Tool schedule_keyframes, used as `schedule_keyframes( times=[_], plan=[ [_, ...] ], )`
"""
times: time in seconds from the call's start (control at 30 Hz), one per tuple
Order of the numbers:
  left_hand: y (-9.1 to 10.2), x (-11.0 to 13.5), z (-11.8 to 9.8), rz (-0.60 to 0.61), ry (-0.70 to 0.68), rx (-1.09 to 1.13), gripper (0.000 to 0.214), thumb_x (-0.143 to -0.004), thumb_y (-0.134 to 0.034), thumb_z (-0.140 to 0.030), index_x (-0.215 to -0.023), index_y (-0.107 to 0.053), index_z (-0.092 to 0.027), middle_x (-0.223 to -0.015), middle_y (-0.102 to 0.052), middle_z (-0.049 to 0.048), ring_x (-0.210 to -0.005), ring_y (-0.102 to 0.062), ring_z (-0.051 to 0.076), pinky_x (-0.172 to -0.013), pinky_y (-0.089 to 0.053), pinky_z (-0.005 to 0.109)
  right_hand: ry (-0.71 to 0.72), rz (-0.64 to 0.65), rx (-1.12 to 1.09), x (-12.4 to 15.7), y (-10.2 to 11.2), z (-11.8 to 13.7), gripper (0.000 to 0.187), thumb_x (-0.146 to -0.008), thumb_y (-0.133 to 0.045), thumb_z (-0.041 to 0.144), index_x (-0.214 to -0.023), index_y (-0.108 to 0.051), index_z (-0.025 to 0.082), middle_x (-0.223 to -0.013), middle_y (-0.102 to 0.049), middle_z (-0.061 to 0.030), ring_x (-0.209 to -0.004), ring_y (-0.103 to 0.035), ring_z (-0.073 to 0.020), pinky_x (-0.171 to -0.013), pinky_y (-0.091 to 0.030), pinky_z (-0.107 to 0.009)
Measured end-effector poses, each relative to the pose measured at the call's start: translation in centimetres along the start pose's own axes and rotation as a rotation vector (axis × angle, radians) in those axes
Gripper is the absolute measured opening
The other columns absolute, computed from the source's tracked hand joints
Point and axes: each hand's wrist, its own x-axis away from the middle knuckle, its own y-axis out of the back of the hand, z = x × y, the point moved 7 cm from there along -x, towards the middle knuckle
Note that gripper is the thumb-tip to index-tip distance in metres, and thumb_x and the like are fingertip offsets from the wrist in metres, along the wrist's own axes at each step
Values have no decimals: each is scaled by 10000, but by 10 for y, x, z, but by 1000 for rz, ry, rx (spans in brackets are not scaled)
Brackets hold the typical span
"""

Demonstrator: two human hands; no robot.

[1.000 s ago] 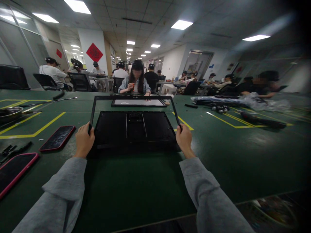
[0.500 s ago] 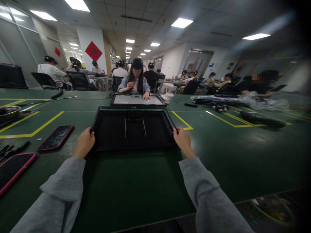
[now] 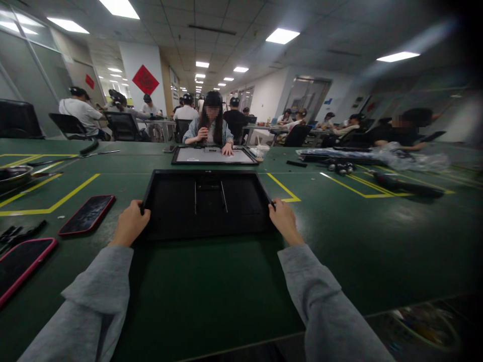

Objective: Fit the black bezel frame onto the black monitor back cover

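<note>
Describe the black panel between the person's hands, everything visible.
The black panel is a wide rectangle, plastic-looking, with a thin raised rim and a central bracket with two slim bars. It lies flat on the green table. The left hand grips its left edge, the right hand its right edge.

Pink-edged phone (image 3: 22,261) was cut off by the lower-left edge, metal bowl (image 3: 13,173) at middle left ran past the edge, lower-right corner was a dark blur, fingers (image 3: 141,206) of the left hand (image 3: 130,223) were partly hidden behind the black frame (image 3: 206,173).

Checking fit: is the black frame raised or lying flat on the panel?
Flat: the black frame rests on the panel, no gap visible under its far edge.
</note>
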Motion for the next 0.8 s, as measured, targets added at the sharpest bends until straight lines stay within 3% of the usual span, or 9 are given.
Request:
schedule_keyframes(
  times=[0.2,0.4,0.8],
  plan=[
    [5,2,0,-53,-12,7,486,-841,-455,-451,-1185,-569,-129,-1038,-689,175,-943,-654,322,-822,-479,426,16,28,10,1,-4,2,269,-940,-441,251,-1157,-547,133,-1105,-621,-166,-1007,-600,-248,-817,-415,-315],
    [-2,3,-1,-14,-50,-64,562,-914,-318,-479,-1272,-558,-118,-1064,-681,208,-945,-654,343,-814,-474,458,4,56,-24,0,-11,1,288,-957,-395,247,-1189,-508,119,-1069,-652,-161,-971,-624,-249,-785,-418,-308],
    [-15,-2,12,0,57,77,562,-912,-324,-491,-1260,-531,-102,-1031,-685,216,-977,-647,348,-829,-466,449,-50,99,-98,0,-19,-2,354,-993,-311,303,-1270,-460,139,-992,-680,-144,-911,-651,-243,-754,-422,-304]
  ],
)
